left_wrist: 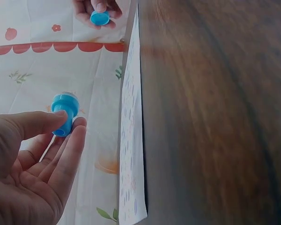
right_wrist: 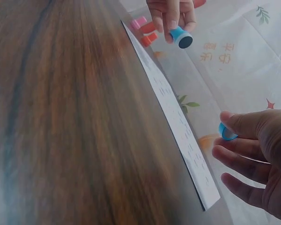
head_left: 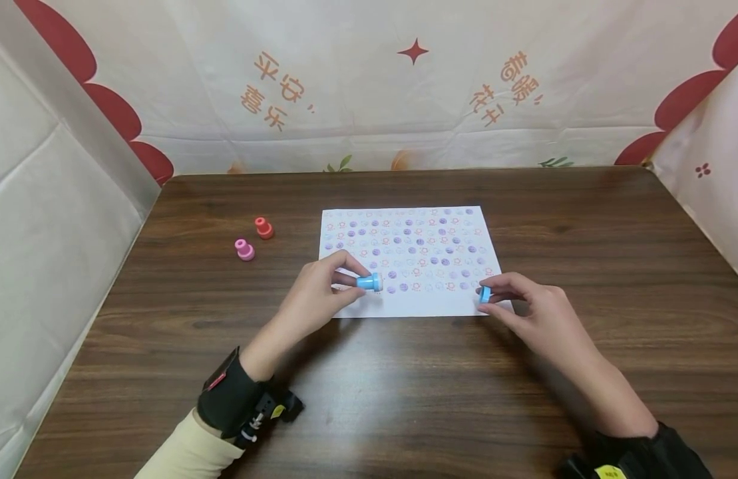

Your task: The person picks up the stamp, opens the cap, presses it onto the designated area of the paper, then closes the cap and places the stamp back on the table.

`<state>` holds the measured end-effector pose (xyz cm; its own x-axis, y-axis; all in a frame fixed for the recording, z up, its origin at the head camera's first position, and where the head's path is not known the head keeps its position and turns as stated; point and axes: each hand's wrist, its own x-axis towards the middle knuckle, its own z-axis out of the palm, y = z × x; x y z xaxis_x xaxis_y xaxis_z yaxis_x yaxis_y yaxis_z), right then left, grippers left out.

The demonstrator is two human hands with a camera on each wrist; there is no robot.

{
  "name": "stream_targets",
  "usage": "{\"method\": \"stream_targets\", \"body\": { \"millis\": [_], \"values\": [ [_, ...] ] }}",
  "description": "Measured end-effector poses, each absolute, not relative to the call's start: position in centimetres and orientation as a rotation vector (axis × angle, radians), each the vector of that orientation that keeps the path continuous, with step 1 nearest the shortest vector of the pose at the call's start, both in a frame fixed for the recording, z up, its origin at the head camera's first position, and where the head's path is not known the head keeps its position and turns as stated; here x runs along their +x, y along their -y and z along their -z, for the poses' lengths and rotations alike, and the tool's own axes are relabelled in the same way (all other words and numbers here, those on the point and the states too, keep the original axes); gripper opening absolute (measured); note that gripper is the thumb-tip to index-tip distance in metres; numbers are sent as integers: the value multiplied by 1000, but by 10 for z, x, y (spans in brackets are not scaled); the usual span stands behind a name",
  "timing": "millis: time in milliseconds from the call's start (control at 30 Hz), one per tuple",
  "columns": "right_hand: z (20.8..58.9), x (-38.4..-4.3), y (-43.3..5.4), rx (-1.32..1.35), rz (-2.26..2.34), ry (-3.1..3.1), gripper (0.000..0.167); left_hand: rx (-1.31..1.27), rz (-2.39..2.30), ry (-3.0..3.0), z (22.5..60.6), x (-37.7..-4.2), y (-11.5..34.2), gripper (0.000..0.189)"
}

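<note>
My left hand (head_left: 317,289) pinches a small blue stamp (head_left: 369,283) between thumb and fingers over the lower left of a printed sheet (head_left: 416,306). Seen from the right wrist, the stamp's dark round face (right_wrist: 185,42) is uncovered and points toward the other hand. A blue cap (head_left: 485,295) is pinched by the thumb and fingertips of my right hand (head_left: 539,316) near the sheet's lower right corner. The left wrist view shows the stamp's handle (left_wrist: 61,130) between thumb and fingers. Rows of small purple, red and pale blue prints fill most of the sheet.
Left of the sheet, a red stamp (head_left: 263,228) and a pink stamp (head_left: 245,250) stand on the brown wooden table (head_left: 392,399). A patterned white cloth (head_left: 369,86) hangs behind the table's far edge, with more cloth along both sides.
</note>
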<state>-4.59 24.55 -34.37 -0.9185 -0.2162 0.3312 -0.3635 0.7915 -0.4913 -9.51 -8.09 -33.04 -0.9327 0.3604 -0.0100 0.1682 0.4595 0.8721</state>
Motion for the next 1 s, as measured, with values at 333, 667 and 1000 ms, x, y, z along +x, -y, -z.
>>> {"method": "stream_targets", "body": {
  "millis": [333, 667, 1000],
  "values": [
    [336, -52, -222, 496, -904, 2756, 28, 524, -1480, -2498, 328, -93, 70, 17],
    [333, -55, -202, 541, -981, 2816, 29, 585, -1509, -2441, 328, -87, 60, 17],
    [332, -55, -188, 622, -1030, 2797, 29, 629, -1481, -2413, 328, -81, 51, 16]
  ]
}}
